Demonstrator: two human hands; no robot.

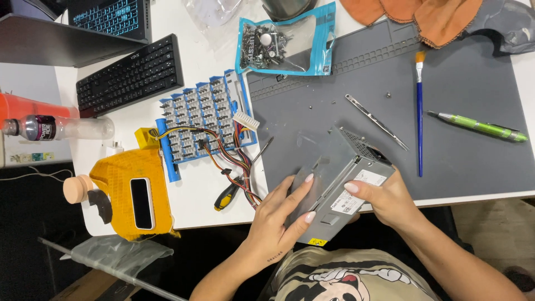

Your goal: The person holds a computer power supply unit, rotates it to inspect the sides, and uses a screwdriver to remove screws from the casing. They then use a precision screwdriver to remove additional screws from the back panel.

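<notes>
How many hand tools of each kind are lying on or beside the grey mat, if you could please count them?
Paintbrush, blue handle: 1
Tweezers, metal: 1
Pen-shaped tool, green: 1
Screwdriver, black and yellow handle: 1
Total: 4

Not counted: the grey metal box, held by the left hand and the right hand.

1. Your left hand (278,214) and right hand (384,198) grip a power supply box (334,184) of dull grey sheet metal with a glossy paper label.
2. Under it you see a matt grey rubbery mat (468,111).
3. On the mat to your right lie shiny metal tweezers (376,121), a glossy blue brush (419,111) and a glossy green pen (479,127).
4. Far off you have orange cloth (429,17) and a clear glossy plastic bag (287,42) of metal screws.
5. Left sits a blue plastic organiser (203,120).
</notes>
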